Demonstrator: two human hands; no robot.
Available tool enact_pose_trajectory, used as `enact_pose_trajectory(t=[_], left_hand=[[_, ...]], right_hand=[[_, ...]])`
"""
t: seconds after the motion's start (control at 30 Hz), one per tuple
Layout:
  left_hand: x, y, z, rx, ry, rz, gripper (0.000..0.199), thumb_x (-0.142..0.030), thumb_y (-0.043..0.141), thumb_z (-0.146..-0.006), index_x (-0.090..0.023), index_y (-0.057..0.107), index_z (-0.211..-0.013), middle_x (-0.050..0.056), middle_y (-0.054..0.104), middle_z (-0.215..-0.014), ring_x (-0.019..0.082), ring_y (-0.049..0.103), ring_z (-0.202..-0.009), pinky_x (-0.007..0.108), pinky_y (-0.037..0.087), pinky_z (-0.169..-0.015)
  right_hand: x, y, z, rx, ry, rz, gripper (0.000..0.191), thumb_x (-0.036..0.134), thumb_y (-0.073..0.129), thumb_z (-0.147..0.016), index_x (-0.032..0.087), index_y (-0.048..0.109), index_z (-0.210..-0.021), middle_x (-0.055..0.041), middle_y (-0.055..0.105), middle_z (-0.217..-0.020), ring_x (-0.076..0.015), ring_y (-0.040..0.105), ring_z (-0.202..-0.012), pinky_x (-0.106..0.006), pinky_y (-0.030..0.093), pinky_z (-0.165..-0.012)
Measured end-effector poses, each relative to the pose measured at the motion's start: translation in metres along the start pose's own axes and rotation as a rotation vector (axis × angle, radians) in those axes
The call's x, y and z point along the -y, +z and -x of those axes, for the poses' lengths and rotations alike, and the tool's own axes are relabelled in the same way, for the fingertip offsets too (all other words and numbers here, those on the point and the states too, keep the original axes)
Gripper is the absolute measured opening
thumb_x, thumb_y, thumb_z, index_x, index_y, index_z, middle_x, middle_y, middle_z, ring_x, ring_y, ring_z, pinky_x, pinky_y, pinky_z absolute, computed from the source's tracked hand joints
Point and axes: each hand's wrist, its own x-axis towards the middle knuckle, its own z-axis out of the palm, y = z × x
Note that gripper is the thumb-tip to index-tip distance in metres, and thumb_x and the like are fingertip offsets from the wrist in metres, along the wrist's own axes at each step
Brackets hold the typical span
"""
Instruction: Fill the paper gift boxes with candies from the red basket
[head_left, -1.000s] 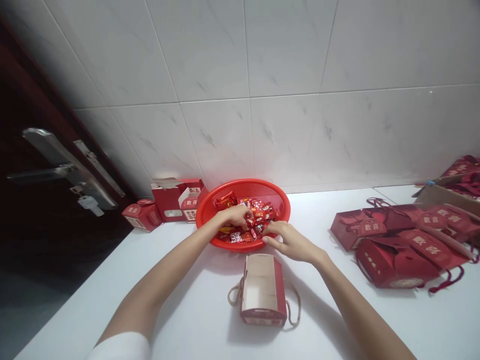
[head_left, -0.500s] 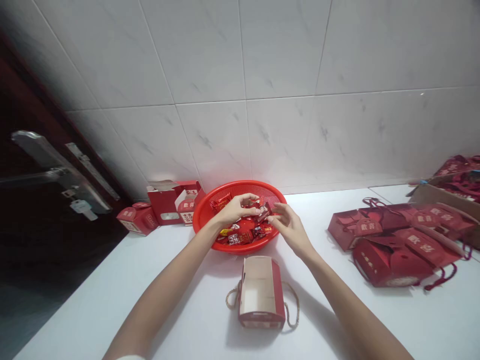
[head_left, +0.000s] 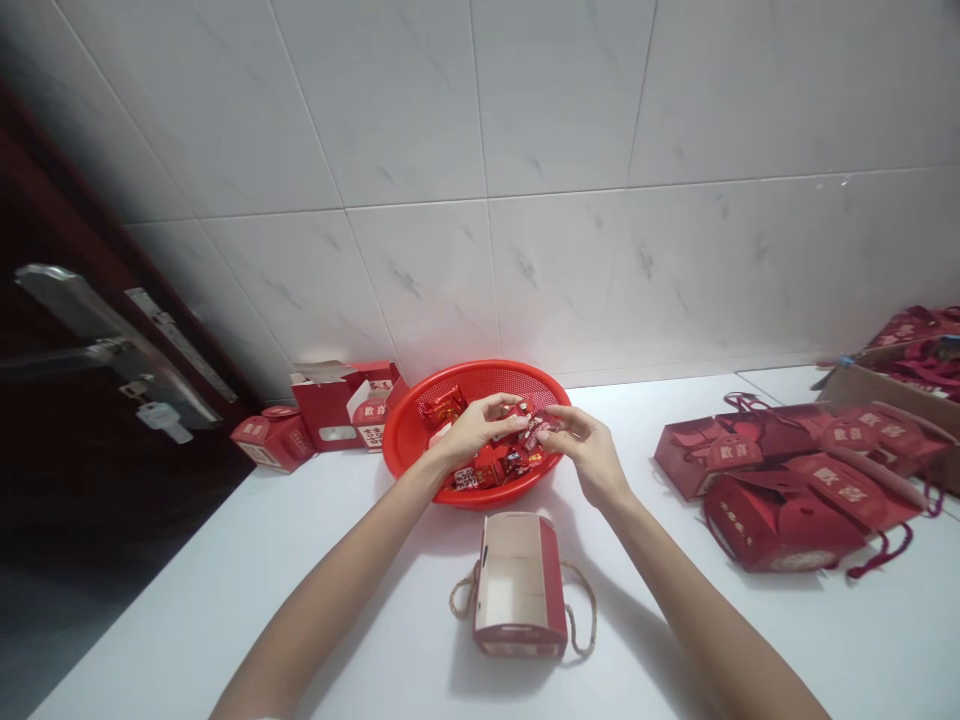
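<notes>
My left hand (head_left: 480, 430) is over the red mesh basket (head_left: 409, 450), thumb and fingers drawn together near red wrappers; what they pinch is hidden. Across from it, my right hand (head_left: 591, 455) reaches in over the basket's right side, with a pinkish wrapped candy (head_left: 537, 432) at its closed fingertips. Several wrapped candies in red, dark and white wrappers (head_left: 480, 476) lie in the basket below. In front of it, an open red gift box (head_left: 517, 590) with a pale inside stands on the white table, a rope loop at each side.
Several dark red gift boxes with cords (head_left: 787, 510) lie at the right. A cardboard carton (head_left: 855, 392) with more red items is at the far right. Small red boxes (head_left: 277, 438) stand left of the basket. A tiled wall (head_left: 420, 270) rises behind; a dark door (head_left: 67, 400) is left.
A dark red wrapped candy showed between my hands; a pinkish one is now at my right fingertips. My left fingers have drawn closer together. The gift box has stayed in place.
</notes>
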Motion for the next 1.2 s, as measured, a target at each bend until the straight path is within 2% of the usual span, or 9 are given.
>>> enact_pose_trajectory(t=[0.13, 0.33, 0.47, 0.57, 0.73, 0.8, 0.9, 1.03, 1.2], left_hand=[[0.000, 0.003, 0.001, 0.019, -0.077, 0.119, 0.041, -0.038, 0.088, -0.066, -0.015, 0.071, -0.096, 0.004, 0.072, -0.088, 0.018, 0.067, -0.084, 0.030, 0.054, -0.077], [-0.005, 0.004, 0.006, 0.006, -0.198, 0.124, 0.026, -0.039, 0.077, -0.081, -0.017, 0.071, -0.094, 0.004, 0.070, -0.093, 0.016, 0.065, -0.081, 0.024, 0.053, -0.064], [-0.006, 0.008, 0.009, 0.039, -0.229, 0.108, 0.025, -0.041, 0.071, -0.086, -0.019, 0.069, -0.097, 0.001, 0.068, -0.080, 0.014, 0.062, -0.065, 0.021, 0.045, -0.049], [-0.005, 0.009, 0.010, 0.078, -0.264, 0.119, 0.029, -0.043, 0.066, -0.089, -0.018, 0.067, -0.103, 0.001, 0.066, -0.071, 0.014, 0.062, -0.058, 0.022, 0.041, -0.046], [-0.001, 0.003, 0.009, 0.232, -0.242, 0.207, 0.042, -0.035, 0.060, -0.090, -0.015, 0.060, -0.127, 0.004, 0.069, -0.079, 0.017, 0.065, -0.062, 0.026, 0.048, -0.055], [0.001, -0.001, 0.008, 0.296, -0.226, 0.251, 0.052, -0.028, 0.058, -0.087, -0.016, 0.053, -0.138, 0.007, 0.072, -0.093, 0.017, 0.067, -0.067, 0.028, 0.051, -0.060], [0.000, -0.003, 0.009, 0.294, -0.218, 0.261, 0.060, -0.020, 0.056, -0.086, -0.020, 0.047, -0.145, 0.012, 0.069, -0.118, 0.019, 0.069, -0.082, 0.029, 0.054, -0.066], [-0.003, -0.003, 0.014, 0.247, -0.206, 0.227, 0.056, -0.025, 0.060, -0.088, -0.022, 0.050, -0.143, 0.013, 0.063, -0.131, 0.023, 0.067, -0.099, 0.035, 0.058, -0.078], [-0.002, -0.005, 0.019, 0.261, -0.196, 0.184, 0.041, -0.043, 0.070, -0.085, -0.019, 0.069, -0.118, 0.013, 0.070, -0.119, 0.024, 0.071, -0.091, 0.035, 0.059, -0.076]], right_hand=[[-0.004, 0.000, -0.001, 0.005, -0.019, -0.027, 0.045, 0.033, 0.089, -0.055, 0.018, 0.071, -0.093, -0.0018, 0.070, -0.078, -0.0174, 0.064, -0.073, -0.032, 0.054, -0.069], [-0.009, 0.005, 0.002, 0.066, -0.033, -0.063, 0.046, 0.032, 0.088, -0.060, 0.019, 0.068, -0.099, -0.0049, 0.071, -0.095, -0.0188, 0.068, -0.084, -0.036, 0.057, -0.081], [-0.010, 0.010, 0.005, 0.073, -0.055, 0.000, 0.052, 0.031, 0.087, -0.061, 0.022, 0.064, -0.108, -0.0071, 0.069, -0.114, -0.0146, 0.068, -0.072, -0.037, 0.058, -0.079], [-0.011, 0.013, 0.007, 0.074, -0.066, 0.048, 0.050, 0.032, 0.084, -0.064, 0.022, 0.063, -0.108, -0.0083, 0.068, -0.114, -0.0148, 0.068, -0.069, -0.037, 0.059, -0.077], [-0.015, 0.015, 0.007, 0.038, -0.092, 0.088, 0.055, 0.036, 0.082, -0.066, 0.023, 0.054, -0.112, -0.0079, 0.067, -0.111, -0.0164, 0.068, -0.072, -0.036, 0.059, -0.072], [-0.018, 0.015, 0.006, 0.014, -0.087, 0.103, 0.063, 0.037, 0.083, -0.065, 0.024, 0.050, -0.118, -0.0084, 0.065, -0.113, -0.0168, 0.068, -0.074, -0.036, 0.059, -0.073], [-0.020, 0.014, 0.005, 0.013, -0.082, 0.140, 0.068, 0.038, 0.082, -0.065, 0.023, 0.048, -0.122, -0.0074, 0.064, -0.111, -0.0160, 0.066, -0.073, -0.036, 0.058, -0.073], [-0.021, 0.014, 0.005, 0.030, -0.114, 0.181, 0.061, 0.038, 0.081, -0.068, 0.023, 0.050, -0.119, -0.0015, 0.064, -0.095, -0.0159, 0.063, -0.071, -0.033, 0.056, -0.067], [-0.016, 0.015, 0.007, -0.017, -0.169, 0.224, 0.051, 0.036, 0.081, -0.067, 0.023, 0.056, -0.110, 0.0023, 0.061, -0.082, -0.0145, 0.056, -0.067, -0.029, 0.051, -0.063]])
